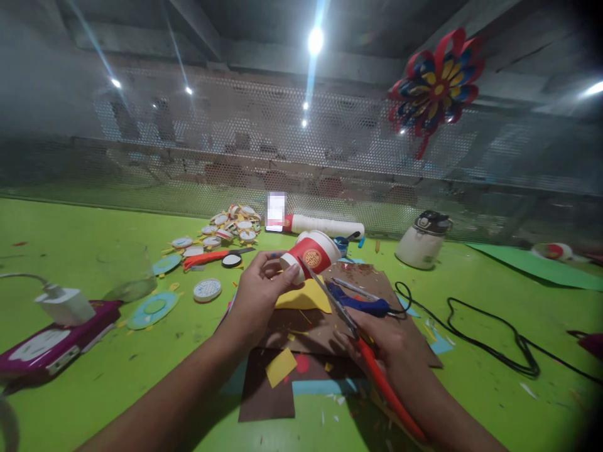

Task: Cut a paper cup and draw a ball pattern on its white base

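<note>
A red and white paper cup (315,256) with a gold emblem lies tilted on its side in my left hand (264,276), its mouth toward the right. My fingers and thumb close around its base end. My right hand (377,342) grips scissors (384,383) with long red handles. Their blades point up and left, and the tips reach the cup's lower side; whether they cut into it I cannot tell. Below the hands are brown card sheets (266,402) and a yellow paper piece (301,300). A blue glue gun (360,301) rests just beyond my right hand.
Several cut cup bases (235,226) are piled at the back left, near an orange-handled cutter (207,257) and a glass (127,270). A purple power strip (56,351) is at left. Behind stand a phone (276,212), stacked cups (330,226) and a jug (423,242). A black cable (490,361) loops right.
</note>
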The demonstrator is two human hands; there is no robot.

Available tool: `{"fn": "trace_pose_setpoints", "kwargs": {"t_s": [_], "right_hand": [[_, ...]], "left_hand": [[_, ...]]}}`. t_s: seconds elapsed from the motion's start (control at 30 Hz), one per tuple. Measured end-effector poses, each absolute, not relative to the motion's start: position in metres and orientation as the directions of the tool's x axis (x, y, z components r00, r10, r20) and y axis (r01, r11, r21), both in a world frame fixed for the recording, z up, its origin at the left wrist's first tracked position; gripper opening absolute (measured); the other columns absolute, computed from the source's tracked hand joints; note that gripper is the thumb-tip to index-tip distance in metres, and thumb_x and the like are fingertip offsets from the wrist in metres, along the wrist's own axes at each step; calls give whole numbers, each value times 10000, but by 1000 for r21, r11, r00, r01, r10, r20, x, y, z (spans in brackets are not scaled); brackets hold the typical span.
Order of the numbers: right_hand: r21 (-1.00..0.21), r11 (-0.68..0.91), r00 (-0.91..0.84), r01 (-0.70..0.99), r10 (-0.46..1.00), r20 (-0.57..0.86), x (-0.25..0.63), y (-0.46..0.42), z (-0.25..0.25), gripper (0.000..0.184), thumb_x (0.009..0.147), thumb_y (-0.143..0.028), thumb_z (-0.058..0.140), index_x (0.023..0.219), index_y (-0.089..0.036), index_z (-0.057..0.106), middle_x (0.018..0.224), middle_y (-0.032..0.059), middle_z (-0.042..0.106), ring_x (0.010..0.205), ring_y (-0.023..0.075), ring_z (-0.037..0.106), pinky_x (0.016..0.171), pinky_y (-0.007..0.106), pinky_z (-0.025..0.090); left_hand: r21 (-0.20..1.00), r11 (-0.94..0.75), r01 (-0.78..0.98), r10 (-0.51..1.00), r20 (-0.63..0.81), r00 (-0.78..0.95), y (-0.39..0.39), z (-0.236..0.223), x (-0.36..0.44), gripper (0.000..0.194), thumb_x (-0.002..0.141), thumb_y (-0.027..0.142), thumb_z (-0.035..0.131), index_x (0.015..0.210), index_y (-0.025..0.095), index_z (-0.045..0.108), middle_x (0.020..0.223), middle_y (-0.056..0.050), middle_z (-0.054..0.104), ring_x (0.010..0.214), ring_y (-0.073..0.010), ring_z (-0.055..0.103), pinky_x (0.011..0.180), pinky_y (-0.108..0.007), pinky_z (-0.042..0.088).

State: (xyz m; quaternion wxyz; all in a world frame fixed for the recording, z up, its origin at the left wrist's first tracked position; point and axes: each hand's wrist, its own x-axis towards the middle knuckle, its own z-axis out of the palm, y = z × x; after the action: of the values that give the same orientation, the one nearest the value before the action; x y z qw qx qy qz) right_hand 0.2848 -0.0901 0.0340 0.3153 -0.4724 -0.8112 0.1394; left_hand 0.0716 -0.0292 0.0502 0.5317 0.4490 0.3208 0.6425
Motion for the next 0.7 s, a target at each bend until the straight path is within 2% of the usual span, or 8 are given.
{"fn": "trace_pose_setpoints", "kwargs": {"t_s": [0.1, 0.3, 0.47, 0.7], "right_hand": [[-542, 523, -365, 657, 851, 378, 283, -92, 35, 341, 994, -364, 501, 1272, -260, 669, 1206, 72, 743, 1177, 268, 671, 944, 378, 560], [-543, 525, -341, 655, 847, 407, 284, -92, 34, 338, 963, -323, 547, 1256, -235, 689, 1158, 91, 763, 1145, 290, 688, 903, 390, 582], [-533, 546, -350, 647, 833, 429, 286, -90, 31, 330, 953, -323, 568, 1249, -247, 693, 1187, 96, 753, 1125, 280, 699, 893, 383, 592], [-550, 534, -339, 642, 841, 422, 285, -88, 30, 333, 960, -313, 544, 1247, -233, 692, 1140, 84, 767, 1055, 265, 720, 891, 371, 586]], "left_hand": [[888, -226, -400, 972, 232, -34, -31, 52, 72, 481, 653, 351, 883, 994, 167, 597, 912, -61, 704, 868, -223, 696, 804, -397, 594], [887, -225, -403, 972, 234, -27, -34, 56, 71, 420, 729, 422, 822, 979, 174, 593, 933, -68, 713, 909, -227, 698, 825, -398, 588], [891, -249, -379, 968, 246, -55, -31, 54, 70, 463, 698, 394, 847, 1020, 181, 592, 928, -62, 706, 898, -218, 696, 821, -373, 579], [894, -229, -384, 970, 240, -19, -32, 55, 71, 481, 693, 393, 848, 1006, 156, 569, 1019, -92, 684, 895, -241, 702, 763, -416, 621]]}}
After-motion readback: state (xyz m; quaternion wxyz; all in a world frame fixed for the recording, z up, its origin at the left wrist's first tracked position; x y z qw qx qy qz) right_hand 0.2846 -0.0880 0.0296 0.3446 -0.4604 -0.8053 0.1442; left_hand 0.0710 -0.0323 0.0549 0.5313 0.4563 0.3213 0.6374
